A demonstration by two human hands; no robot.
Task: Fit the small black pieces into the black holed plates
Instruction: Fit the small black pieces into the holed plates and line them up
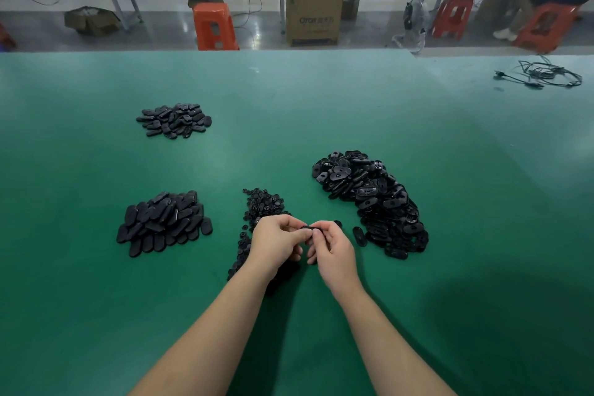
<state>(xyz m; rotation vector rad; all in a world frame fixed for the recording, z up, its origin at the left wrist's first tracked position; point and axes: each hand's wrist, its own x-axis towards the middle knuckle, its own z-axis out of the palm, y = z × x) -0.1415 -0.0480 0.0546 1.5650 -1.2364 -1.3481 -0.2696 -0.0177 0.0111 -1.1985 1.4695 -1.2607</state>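
Both grips pinching one black plate (309,229), left hand (277,243), right hand (332,249), fingers curled, forearms converging

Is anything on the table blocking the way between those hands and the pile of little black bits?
Nothing visible. The small pieces lie directly under and ahead of the left hand. Both it and the right hand already hold a plate between them.

Dim, even overhead light; soft shadows on green table (321,106); blurred, wide-angle-bowed background.
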